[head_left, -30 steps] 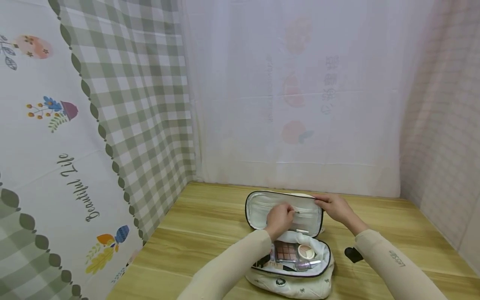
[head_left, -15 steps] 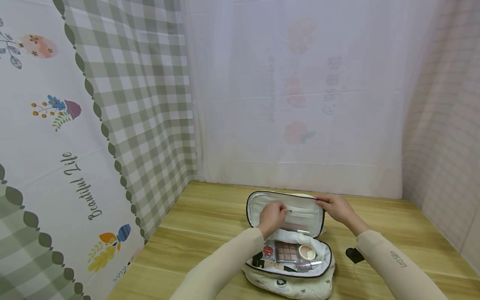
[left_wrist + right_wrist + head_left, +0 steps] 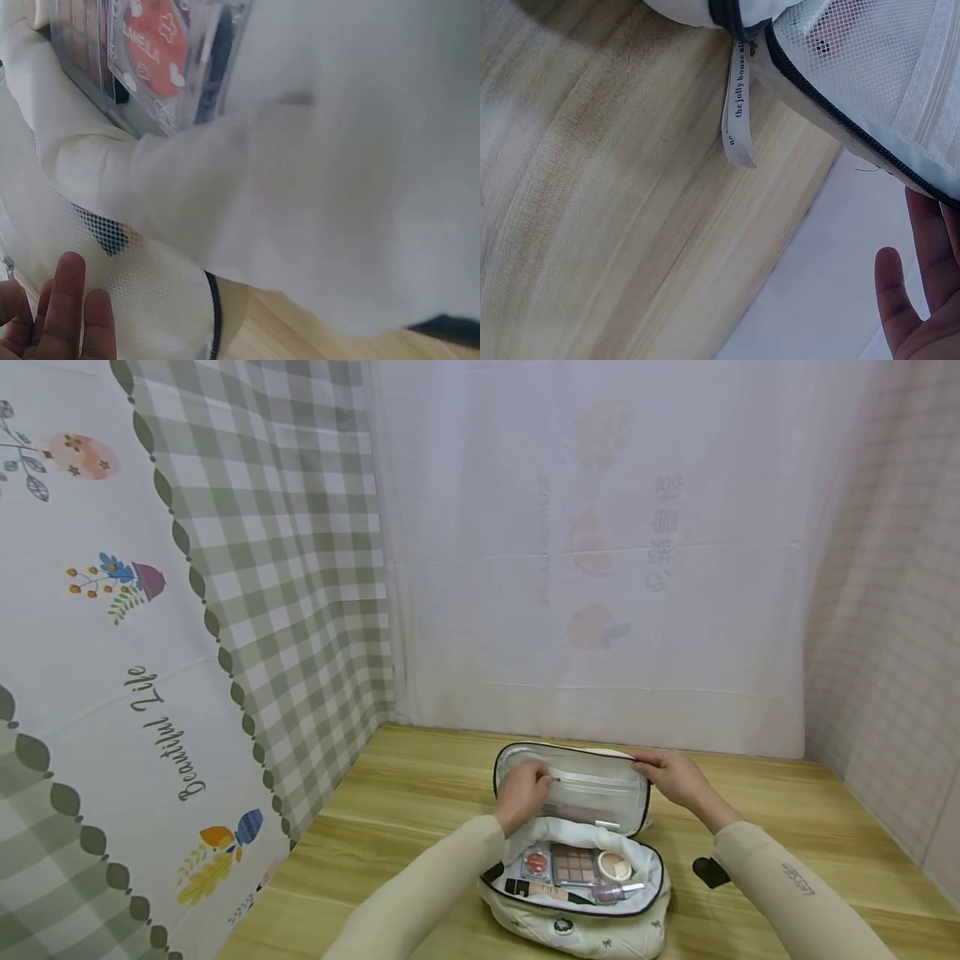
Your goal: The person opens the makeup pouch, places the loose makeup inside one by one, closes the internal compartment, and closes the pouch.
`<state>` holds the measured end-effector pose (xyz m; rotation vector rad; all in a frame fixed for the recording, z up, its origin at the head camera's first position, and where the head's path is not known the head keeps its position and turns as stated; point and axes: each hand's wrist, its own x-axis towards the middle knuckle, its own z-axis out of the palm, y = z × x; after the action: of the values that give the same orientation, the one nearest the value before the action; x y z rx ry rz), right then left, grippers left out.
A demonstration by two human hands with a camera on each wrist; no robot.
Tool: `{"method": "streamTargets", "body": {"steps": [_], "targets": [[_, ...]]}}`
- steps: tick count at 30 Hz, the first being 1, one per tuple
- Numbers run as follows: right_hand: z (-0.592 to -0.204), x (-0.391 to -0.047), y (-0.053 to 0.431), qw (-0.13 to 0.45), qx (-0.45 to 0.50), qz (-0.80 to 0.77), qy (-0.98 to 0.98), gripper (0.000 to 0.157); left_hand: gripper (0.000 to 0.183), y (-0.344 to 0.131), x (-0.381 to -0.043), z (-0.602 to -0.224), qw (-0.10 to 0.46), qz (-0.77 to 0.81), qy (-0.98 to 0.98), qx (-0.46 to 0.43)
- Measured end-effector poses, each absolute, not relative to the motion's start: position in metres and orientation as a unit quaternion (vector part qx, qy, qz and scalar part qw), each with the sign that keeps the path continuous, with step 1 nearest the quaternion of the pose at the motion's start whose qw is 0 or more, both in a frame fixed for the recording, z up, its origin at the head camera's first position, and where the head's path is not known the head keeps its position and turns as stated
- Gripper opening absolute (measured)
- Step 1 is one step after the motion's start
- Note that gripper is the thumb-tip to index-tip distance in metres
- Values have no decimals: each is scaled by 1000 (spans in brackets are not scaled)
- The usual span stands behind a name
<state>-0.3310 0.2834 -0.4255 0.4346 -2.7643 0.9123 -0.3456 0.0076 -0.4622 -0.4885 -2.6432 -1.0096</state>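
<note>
A cream makeup bag (image 3: pixel 577 935) stands on the table with its lid (image 3: pixel 600 810) raised. Inside the lid is a white mesh pocket (image 3: pixel 855 67) with a zipper across it. My left hand (image 3: pixel 522 793) pinches the small zipper pull (image 3: pixel 7 264) of that pocket, towards the lid's left side. My right hand (image 3: pixel 675 781) holds the lid's upper right corner between thumb and fingers. In the bag lie an eyeshadow palette (image 3: pixel 573 864), a red blush compact (image 3: pixel 536 862), a round powder compact (image 3: pixel 614 865), a purple-tinted tube (image 3: pixel 615 892) and a beige tube with black ends (image 3: pixel 547 890).
A black object (image 3: pixel 708 872) lies on the wooden table (image 3: pixel 420 777), right of the bag and partly behind the right sleeve. A printed fabric tag (image 3: pixel 739 112) hangs from the bag's side. Curtains (image 3: pixel 585 568) enclose the table at the back and both sides.
My left hand has slid leftwards along the lid's pocket with the zipper pull, uncovering the blush compact and the black-ended tube. My right hand stays at the lid's corner.
</note>
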Motion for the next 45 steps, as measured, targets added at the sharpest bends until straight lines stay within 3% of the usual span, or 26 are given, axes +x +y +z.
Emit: {"method": "streamTargets", "body": {"steps": [16, 45], "targets": [[-425, -329, 284, 106, 152, 304, -934, 31, 13, -23, -349, -460, 135, -366, -913, -118], [-424, -330, 285, 106, 148, 301, -936, 31, 13, -42, -346, -464, 208, -356, -910, -40]]}}
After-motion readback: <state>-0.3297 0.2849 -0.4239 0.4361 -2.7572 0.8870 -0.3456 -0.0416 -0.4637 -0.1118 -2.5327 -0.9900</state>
